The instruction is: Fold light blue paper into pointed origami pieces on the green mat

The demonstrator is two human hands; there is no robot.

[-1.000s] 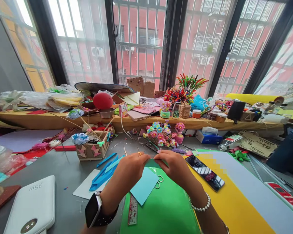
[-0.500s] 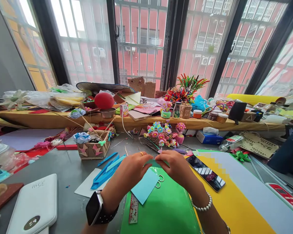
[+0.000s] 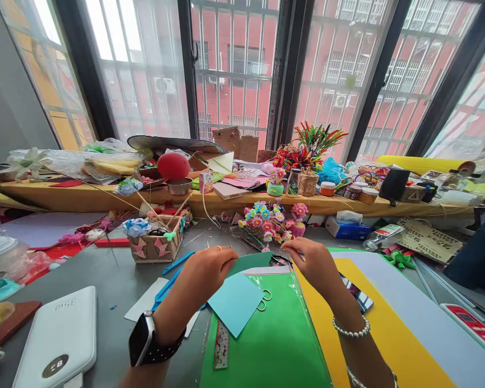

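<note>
My left hand (image 3: 210, 271) hovers over the left side of a green folder (image 3: 283, 334), thumb and fingers pressed together. Whatever lies in that pinch, if anything, is hidden. My right hand (image 3: 310, 261) is raised beyond the folder's right edge, also pinched, and I cannot make out anything in it. Between and below the hands lies a light blue sheet of paper (image 3: 237, 306), partly covering scissors whose handle loops (image 3: 265, 300) stick out at its right. A patterned ruler (image 3: 221, 345) rests below the sheet. Dark tool handles (image 3: 280, 261) show near my right fingertips.
Blue paper strips (image 3: 165, 290) and white paper (image 3: 139, 306) lie left of the folder. A white power bank (image 3: 59, 337) is at left, a cardboard box (image 3: 156, 247) behind. Yellow paper (image 3: 382, 318) and a phone (image 3: 358, 293) are at right. Craft flowers (image 3: 267, 218) stand behind.
My hands have moved apart from where they met, left hand leftward, right hand rightward. More of the light blue sheet and the folder's far end now shows; my right arm covers part of the phone.
</note>
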